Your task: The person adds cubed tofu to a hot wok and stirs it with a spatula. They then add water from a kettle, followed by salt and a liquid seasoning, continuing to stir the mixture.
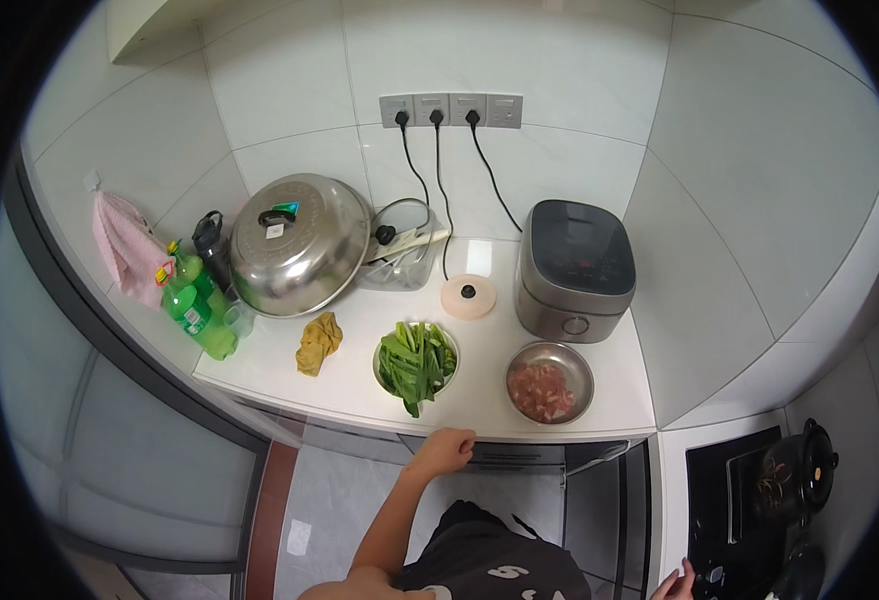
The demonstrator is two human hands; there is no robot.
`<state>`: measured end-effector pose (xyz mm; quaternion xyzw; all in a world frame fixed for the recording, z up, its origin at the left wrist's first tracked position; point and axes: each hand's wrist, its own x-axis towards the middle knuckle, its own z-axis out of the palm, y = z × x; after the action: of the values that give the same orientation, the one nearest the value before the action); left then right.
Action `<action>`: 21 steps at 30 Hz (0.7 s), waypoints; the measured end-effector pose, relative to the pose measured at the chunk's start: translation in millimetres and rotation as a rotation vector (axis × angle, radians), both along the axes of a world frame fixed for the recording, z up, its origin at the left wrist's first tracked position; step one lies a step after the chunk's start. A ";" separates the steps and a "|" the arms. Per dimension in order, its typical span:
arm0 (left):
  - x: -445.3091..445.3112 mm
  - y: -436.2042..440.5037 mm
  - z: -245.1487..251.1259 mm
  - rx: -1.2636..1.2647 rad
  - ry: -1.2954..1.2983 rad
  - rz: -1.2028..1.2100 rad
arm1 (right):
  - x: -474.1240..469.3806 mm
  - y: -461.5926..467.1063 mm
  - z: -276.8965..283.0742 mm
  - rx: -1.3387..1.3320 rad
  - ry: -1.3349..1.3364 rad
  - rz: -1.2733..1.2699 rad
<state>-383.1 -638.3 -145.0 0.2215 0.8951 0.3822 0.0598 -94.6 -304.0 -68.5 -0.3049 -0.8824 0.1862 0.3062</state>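
My left hand (450,450) is at the counter's front edge, its fingers curled with nothing visible in them; whether it touches the edge is unclear. Just beyond it, leafy green vegetables (415,364) fill a white bowl (451,381), some leaves hanging over the rim. Pieces of raw meat (540,391) lie in a round stainless steel bowl (580,367) to the right. At the bottom edge my right hand (676,585) is partly cut off, fingers slightly apart, next to the black hob (698,510) and near its knob (715,574).
A rice cooker (578,255), a pink kettle base (468,298), a clear plastic bin (398,281), a large domed steel lid (304,247), a yellow cloth (319,343) and green drink bottles (197,307) line the counter (484,397). A black pot (796,472) is on the hob.
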 end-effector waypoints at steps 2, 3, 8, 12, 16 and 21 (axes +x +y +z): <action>-6.2 -5.8 0.6 -0.020 -0.022 0.014 | -19.4 -1.7 6.7 -0.025 0.062 -0.004; -10.2 -5.5 1.2 -0.032 -0.033 0.009 | -31.7 -7.5 16.1 -0.051 0.080 -0.023; -36.1 14.7 -5.6 0.006 -0.003 -0.080 | -40.3 -10.3 -1.2 -0.127 0.095 -0.078; -49.2 54.7 -5.1 0.011 0.008 -0.198 | -28.0 -21.4 6.6 -0.196 -0.055 -0.182; -58.9 91.7 -31.9 0.089 0.095 -0.390 | 6.4 -20.6 10.9 -0.187 -0.046 -0.279; -36.7 148.4 -25.9 -0.015 0.099 -0.799 | 78.9 -53.3 12.5 -0.087 0.030 -0.598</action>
<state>-419.7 -489.9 -170.9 0.5696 0.7432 0.3111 0.1623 -15.7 -357.3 -56.0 -0.5615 -0.7398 0.1300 0.3472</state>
